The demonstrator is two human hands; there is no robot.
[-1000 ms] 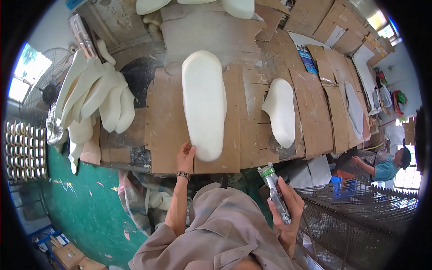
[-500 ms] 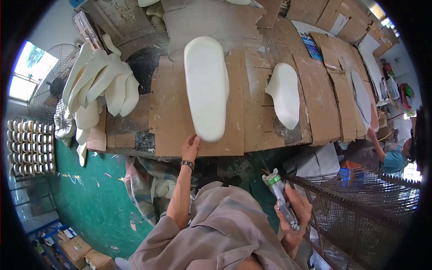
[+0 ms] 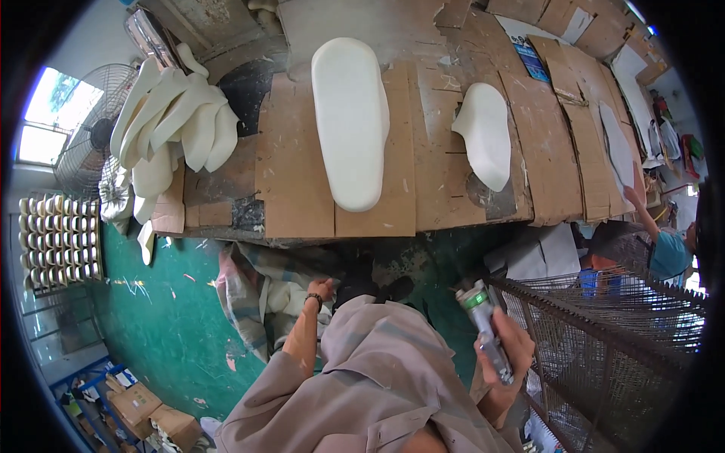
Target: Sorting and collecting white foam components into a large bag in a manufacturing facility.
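Note:
My right hand (image 3: pixel 507 349) is wrapped around a grey metal spray gun (image 3: pixel 489 332) with a green band near its top, held out to the right of my body. My left hand (image 3: pixel 322 288), a bracelet at its wrist, is below the table's front edge with its fingers curled; whether anything is inside them is hidden. Beside it lies a pale striped sack (image 3: pixel 243 306) with white pieces in it. On the cardboard-covered table, a long cream foam pad (image 3: pixel 349 124) lies in front of me, touched by neither hand. A smaller curved cream foam piece (image 3: pixel 485 136) lies to its right.
Several curved foam pieces (image 3: pixel 181 117) are piled at the table's left, near a large fan (image 3: pixel 94 132). A wire-mesh rack (image 3: pixel 604 340) stands close on my right. A stacked rack (image 3: pixel 60 241) is far left. A co-worker (image 3: pixel 668 253) reaches over the table's right end.
My left hand has left the near end of the long pad and dropped below the table edge, beside the sack. The right hand still holds the spray gun. The view has shifted slightly.

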